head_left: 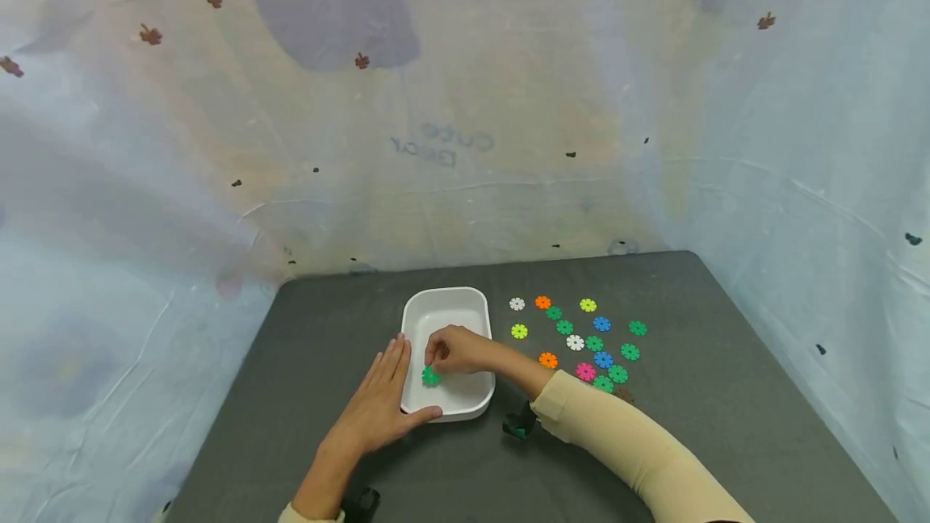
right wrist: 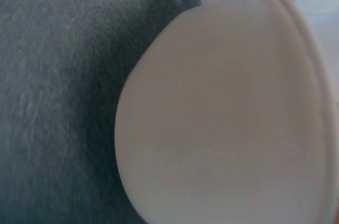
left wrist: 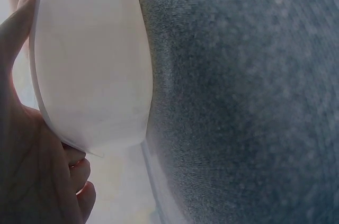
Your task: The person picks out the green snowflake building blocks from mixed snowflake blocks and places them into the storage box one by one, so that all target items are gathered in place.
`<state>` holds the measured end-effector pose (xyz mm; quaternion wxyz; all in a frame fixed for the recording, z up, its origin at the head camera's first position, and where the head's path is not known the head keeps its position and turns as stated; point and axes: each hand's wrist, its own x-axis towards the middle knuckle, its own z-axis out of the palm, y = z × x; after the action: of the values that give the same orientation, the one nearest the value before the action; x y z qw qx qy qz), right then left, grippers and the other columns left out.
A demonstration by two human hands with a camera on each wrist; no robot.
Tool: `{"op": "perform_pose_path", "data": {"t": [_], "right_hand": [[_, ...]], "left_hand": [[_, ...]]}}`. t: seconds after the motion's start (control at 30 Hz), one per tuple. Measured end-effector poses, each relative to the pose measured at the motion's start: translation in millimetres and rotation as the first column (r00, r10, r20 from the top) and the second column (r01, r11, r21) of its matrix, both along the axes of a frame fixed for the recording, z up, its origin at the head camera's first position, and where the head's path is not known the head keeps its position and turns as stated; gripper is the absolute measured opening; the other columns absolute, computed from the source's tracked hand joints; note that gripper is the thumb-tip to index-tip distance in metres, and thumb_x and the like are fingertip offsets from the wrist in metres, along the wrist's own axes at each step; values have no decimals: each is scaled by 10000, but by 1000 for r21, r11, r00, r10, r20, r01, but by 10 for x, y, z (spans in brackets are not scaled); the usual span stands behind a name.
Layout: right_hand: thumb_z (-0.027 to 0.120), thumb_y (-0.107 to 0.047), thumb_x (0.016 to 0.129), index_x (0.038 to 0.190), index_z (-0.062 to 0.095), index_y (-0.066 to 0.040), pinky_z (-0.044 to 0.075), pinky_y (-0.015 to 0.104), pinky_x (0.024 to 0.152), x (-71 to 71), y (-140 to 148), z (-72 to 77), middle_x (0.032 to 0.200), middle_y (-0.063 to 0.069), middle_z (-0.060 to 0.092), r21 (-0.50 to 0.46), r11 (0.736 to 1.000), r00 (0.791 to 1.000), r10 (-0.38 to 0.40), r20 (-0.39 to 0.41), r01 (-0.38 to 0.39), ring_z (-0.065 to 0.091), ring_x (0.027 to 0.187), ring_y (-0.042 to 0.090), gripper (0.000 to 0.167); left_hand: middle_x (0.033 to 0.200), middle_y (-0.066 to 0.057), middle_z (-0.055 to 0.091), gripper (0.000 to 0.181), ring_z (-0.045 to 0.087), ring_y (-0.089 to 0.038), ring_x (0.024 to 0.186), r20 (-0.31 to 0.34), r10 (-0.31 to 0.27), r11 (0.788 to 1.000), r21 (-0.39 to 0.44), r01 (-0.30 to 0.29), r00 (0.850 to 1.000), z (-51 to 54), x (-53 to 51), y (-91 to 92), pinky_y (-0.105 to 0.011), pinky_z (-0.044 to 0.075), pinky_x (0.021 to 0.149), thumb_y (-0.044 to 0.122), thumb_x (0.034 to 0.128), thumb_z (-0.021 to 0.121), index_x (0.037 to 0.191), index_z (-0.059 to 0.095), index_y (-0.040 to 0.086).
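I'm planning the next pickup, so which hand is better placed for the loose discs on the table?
Likely the right hand: the loose discs lie right of the white tray, though it seems to pinch a green disc now. The left hand rests against the tray's left side.

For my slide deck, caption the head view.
Left hand against a white tray, right hand inside it at a green disc; colourful discs lie scattered on the dark table.
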<state>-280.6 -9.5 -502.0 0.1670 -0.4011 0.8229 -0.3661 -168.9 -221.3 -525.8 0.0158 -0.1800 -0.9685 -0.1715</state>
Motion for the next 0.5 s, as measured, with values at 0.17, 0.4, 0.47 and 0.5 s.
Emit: {"op": "perform_pose_path", "data": {"t": [0.17, 0.4, 0.47, 0.5], "right_hand": [[774, 39, 935, 946, 776, -23, 462, 166, 623, -14, -115, -95, 793, 0, 688, 48, 998, 998, -42, 50, 40, 553, 686, 26, 62], [794, 8, 931, 933, 779, -42, 448, 174, 624, -21, -167, -158, 765, -34, 663, 68, 995, 997, -75, 35, 73, 548, 680, 31, 52], [799, -3, 932, 932, 776, -47, 449, 177, 627, -18, -163, -156, 768, -30, 668, 69, 994, 996, -82, 30, 80, 549, 682, 29, 50], [798, -7, 934, 931, 774, -47, 451, 177, 630, -15, -156, -148, 772, -29, 670, 68, 994, 996, -84, 25, 82, 549, 685, 28, 47]], "left_hand": [[1785, -211, 109, 1228, 132, -382, 1652, 1, -5, 1000, -4, 5, 1000, 21, -11, 3, -576, 176, 1328, 768, 920, 667, 1693, 170, -46], [1787, -206, 110, 1228, 135, -379, 1653, 0, 0, 1000, -4, 0, 1000, 8, -17, 4, -583, 180, 1327, 787, 919, 653, 1696, 179, -38], [1787, -206, 112, 1232, 138, -377, 1653, -8, 1, 1000, -6, -1, 1000, 8, -13, 4, -584, 188, 1325, 791, 916, 651, 1695, 181, -39], [1786, -210, 120, 1231, 147, -381, 1651, -16, 0, 1000, -4, 0, 1000, 8, -9, 3, -588, 195, 1322, 790, 915, 654, 1694, 188, -43]]}}
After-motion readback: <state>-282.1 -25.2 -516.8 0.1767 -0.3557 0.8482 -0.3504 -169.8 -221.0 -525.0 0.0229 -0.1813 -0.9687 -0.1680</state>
